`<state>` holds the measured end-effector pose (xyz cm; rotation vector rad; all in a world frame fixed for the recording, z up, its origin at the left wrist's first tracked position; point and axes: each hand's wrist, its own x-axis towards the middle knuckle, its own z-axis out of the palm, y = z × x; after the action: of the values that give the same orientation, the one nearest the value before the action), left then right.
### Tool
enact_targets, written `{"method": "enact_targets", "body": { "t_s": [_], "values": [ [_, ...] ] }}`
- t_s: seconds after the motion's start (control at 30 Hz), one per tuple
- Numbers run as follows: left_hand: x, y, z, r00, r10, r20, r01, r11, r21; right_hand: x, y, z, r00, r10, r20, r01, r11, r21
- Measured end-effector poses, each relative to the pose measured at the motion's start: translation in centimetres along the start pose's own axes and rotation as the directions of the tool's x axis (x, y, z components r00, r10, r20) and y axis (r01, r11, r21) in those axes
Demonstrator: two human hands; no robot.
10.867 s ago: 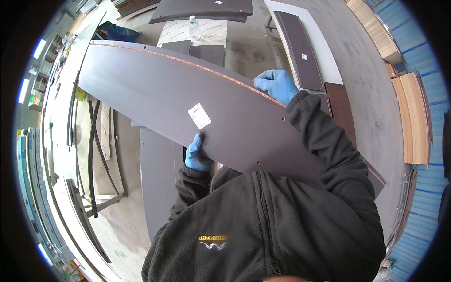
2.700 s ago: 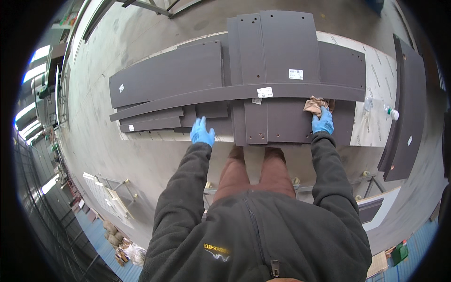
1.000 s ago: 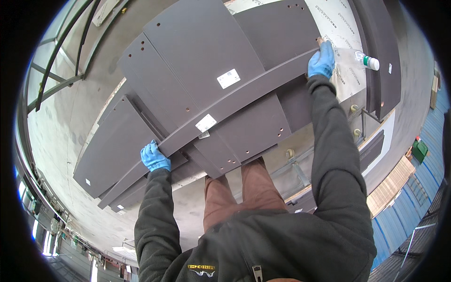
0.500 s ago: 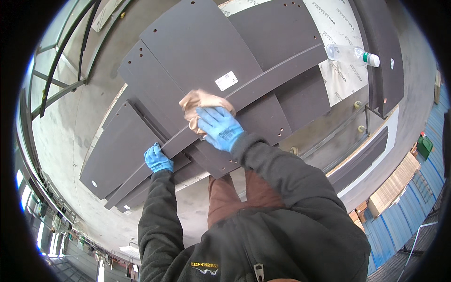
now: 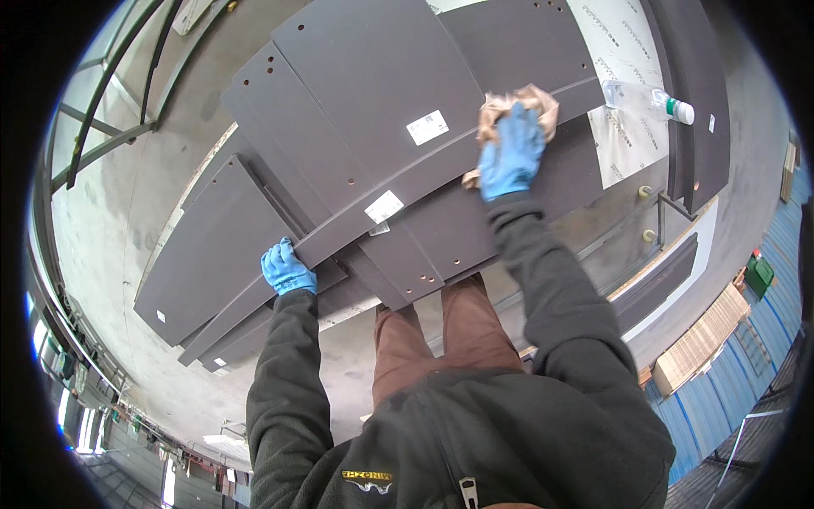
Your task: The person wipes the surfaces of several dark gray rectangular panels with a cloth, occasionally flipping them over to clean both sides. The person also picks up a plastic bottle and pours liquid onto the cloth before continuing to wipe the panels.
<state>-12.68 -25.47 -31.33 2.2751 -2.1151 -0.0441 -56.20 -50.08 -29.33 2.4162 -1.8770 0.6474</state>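
Observation:
My right hand [image 5: 513,155], in a blue glove, presses a crumpled tan cloth [image 5: 543,109] onto a long, narrow dark grey board [image 5: 432,172]. That board lies diagonally across a stack of wider dark grey panels [image 5: 365,81]. With its fingers curled over the board's edge, my left hand [image 5: 287,266], gloved in blue too, grips it toward the lower left end. A white label [image 5: 383,207] sits on the narrow board between my hands. Another white label [image 5: 426,127] is on the wide panel behind it. Several panels have small round holes.
A clear plastic bottle [image 5: 636,97] with a white cap lies at the right, on white printed sheeting [image 5: 623,157]. More dark panels [image 5: 699,102] stand beyond it. A metal frame [image 5: 110,127] rises at the far left. Near the right rim are cardboard [image 5: 699,339] and a green bin [image 5: 760,273].
My right hand has slid the cloth along the narrow board, up and to the right, uncovering the white label on it. My left hand keeps its grip at nearly the same place.

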Motion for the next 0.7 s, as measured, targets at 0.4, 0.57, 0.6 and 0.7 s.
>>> {"method": "enact_targets", "body": {
  "t_s": [0.4, 0.57, 0.6, 0.7],
  "values": [
    [-0.2, -0.6, 0.5, 0.999, -0.006, 0.042, 0.004, 1.000, 0.030, -2.2, -0.5, 0.8, 0.830, -0.389, 0.399, 0.211, 0.882, 0.421],
    [-0.4, -0.7, 0.7, 0.995, -0.051, 0.086, 0.048, 0.998, 0.039, 4.1, 15.8, -0.5, 0.989, -0.078, 0.127, 0.060, 0.989, 0.138],
    [-0.5, -0.7, 0.8, 0.997, -0.037, 0.063, 0.036, 0.999, 0.027, 5.5, 18.3, -0.2, 0.996, -0.080, 0.029, 0.070, 0.962, 0.265],
    [-0.6, -0.9, 0.9, 0.998, -0.022, 0.056, 0.020, 0.999, 0.045, 6.3, 21.9, 0.6, 1.000, 0.027, 0.007, -0.027, 0.999, 0.036]
  ]
}}
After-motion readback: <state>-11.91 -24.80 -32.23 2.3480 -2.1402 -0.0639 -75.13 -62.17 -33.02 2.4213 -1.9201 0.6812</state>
